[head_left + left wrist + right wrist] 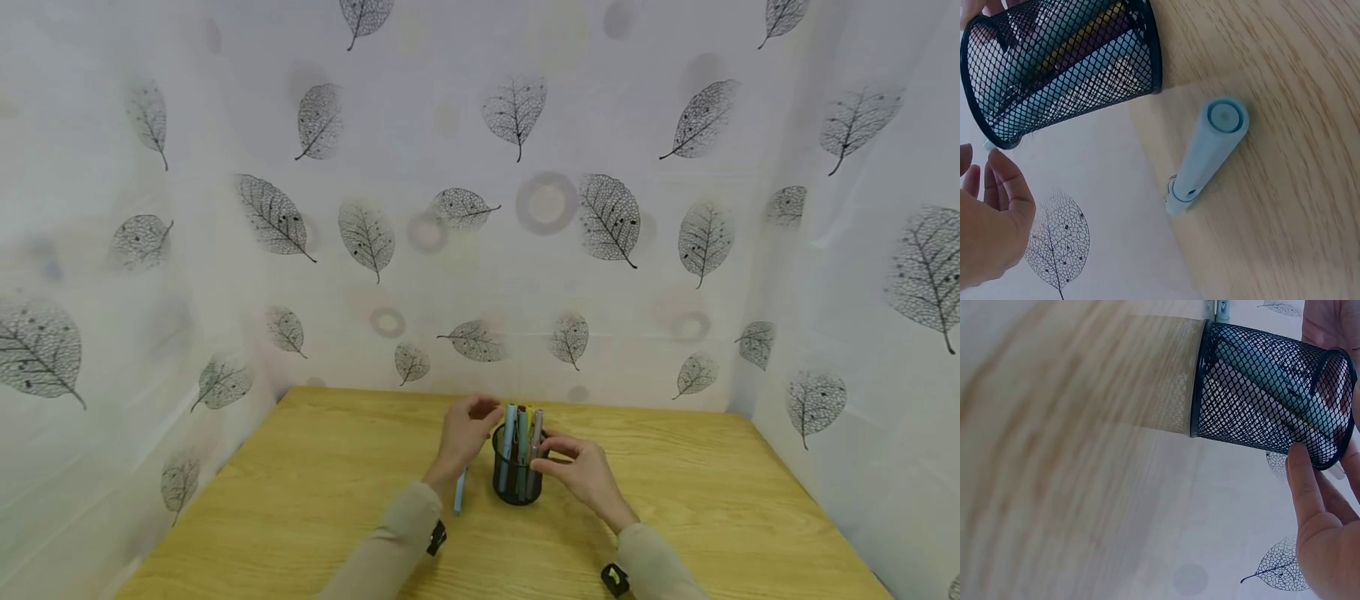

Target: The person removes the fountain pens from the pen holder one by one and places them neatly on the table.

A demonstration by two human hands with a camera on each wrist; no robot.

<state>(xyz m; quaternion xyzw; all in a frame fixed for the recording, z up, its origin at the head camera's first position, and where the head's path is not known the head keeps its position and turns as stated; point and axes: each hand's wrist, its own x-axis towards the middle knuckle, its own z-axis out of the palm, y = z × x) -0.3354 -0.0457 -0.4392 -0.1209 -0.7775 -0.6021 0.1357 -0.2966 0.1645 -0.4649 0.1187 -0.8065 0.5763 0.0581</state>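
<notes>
A black mesh pen holder [517, 492] stands upright on the table with several pens [522, 433] in it, among them light blue, green, yellow and greyish-pink ones. To its left, my left hand [467, 429] is at rim height with loosely bent fingers and no pen visible in them. My right hand [581, 471] holds the holder's right side, thumb in front and fingers behind near the rim. The right wrist view shows its thumb against the mesh holder [1260, 394]. A light blue pen [1210, 150] lies on the table below my left hand.
The wooden table [360, 450] reaches back to a pale wall covering [450, 275] with dark leaf prints. Similar covering hangs along the left and right sides. A black wrist strap shows on each sleeve.
</notes>
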